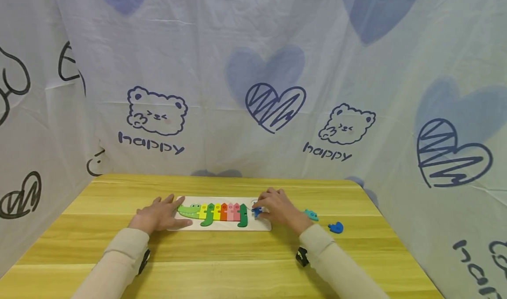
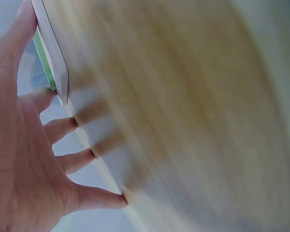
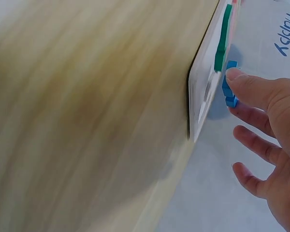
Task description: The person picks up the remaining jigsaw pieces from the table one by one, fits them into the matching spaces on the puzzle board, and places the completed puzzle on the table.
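Right fingers (image 3: 253,120) partly hide the blue piece (image 3: 226,89) they pinch.

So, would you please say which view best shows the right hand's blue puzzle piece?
The right wrist view: the blue puzzle piece appears largest there. The head view shows it small, partly covered; left wrist, not at all.

The table (image 1: 222,263) shows a streaked wood grain and looks smooth, with a soft sheen; whether it is solid timber or a printed laminate cannot be told. The white board (image 1: 227,227) has a flat, smooth, matt face. The crocodile pieces (image 1: 218,212) look evenly coloured and smooth, as does the blue piece (image 3: 226,89); painted wood or plastic is unclear. The hanging sheet (image 1: 206,61) is thin, creased cloth with a faint gloss. Both sleeves (image 1: 115,257) are matt cloth.
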Available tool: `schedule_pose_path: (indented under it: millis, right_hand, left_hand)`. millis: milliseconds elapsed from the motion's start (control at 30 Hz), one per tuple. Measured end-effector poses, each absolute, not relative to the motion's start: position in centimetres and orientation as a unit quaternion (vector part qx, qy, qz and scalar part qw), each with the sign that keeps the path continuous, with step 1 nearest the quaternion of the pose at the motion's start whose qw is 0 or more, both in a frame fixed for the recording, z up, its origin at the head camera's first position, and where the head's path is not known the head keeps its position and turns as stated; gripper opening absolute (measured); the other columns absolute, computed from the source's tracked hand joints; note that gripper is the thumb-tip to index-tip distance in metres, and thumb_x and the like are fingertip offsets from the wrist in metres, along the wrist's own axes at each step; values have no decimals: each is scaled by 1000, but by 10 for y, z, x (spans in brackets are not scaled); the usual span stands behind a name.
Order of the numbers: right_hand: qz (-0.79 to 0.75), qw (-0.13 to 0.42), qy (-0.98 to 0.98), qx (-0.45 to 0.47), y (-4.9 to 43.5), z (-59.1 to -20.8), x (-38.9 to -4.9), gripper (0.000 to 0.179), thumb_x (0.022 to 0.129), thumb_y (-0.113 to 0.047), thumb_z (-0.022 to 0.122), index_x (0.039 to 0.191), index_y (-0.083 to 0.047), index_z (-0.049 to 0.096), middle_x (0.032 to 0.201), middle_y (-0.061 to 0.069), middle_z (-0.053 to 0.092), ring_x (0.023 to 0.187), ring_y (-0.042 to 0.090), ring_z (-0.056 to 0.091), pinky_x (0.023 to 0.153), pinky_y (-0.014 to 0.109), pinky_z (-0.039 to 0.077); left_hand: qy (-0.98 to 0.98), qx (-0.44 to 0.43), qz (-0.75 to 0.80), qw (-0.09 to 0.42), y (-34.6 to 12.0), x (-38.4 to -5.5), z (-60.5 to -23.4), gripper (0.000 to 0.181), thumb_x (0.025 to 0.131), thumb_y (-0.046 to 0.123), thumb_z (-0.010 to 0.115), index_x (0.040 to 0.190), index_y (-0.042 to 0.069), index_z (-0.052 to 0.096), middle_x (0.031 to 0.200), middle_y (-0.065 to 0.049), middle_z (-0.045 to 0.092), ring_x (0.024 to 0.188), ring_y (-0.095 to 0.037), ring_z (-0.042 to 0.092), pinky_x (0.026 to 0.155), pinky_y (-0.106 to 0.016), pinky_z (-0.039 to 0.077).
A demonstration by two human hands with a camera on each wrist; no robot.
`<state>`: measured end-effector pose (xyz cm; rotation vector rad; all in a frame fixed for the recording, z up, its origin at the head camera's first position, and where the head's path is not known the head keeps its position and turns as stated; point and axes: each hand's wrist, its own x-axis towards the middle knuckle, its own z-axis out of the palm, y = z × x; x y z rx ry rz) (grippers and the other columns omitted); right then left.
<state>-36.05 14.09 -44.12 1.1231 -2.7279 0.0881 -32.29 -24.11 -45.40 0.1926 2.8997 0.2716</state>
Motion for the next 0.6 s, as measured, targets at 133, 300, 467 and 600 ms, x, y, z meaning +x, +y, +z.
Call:
schedule_pose_path:
  millis: [133,300,467,600]
  right_hand:
    - [25,91,-919,383,136,-444,-360,25,91,-29,80,115,-24,80,118,1,75,108,22,57,88,41,43]
    - [25,83,-918,386,131,-446,-360,27,91,-30,79,117,-23,80,118,1,76,107,22,57,88,39,42]
    - [31,77,-918,388,127,-447,-360,27,91,-31,79,116,-22,80,120,2,76,107,22,58,86,36,40]
    - [35,81,-917,389,126,-449,-359,27,91,-32,79,115,-22,81,119,1,77,106,21,58,85,35,39]
  left_hand:
    - [987,66,93,109,-242,-323,-454,108,83,86,55,163,17,32,167,-28,25,147,-66,23,95,-95,24]
    - [987,67,95,109,-241,-321,-453,107,83,85,55,163,17,32,168,-28,25,147,-66,23,95,-95,23]
    - [987,69,95,108,-241,-320,-451,106,84,83,56,163,17,31,167,-29,25,146,-67,23,95,-95,24]
    - [987,70,93,108,-241,-321,-451,106,85,83,56,163,17,31,167,-29,24,146,-67,23,95,-95,24]
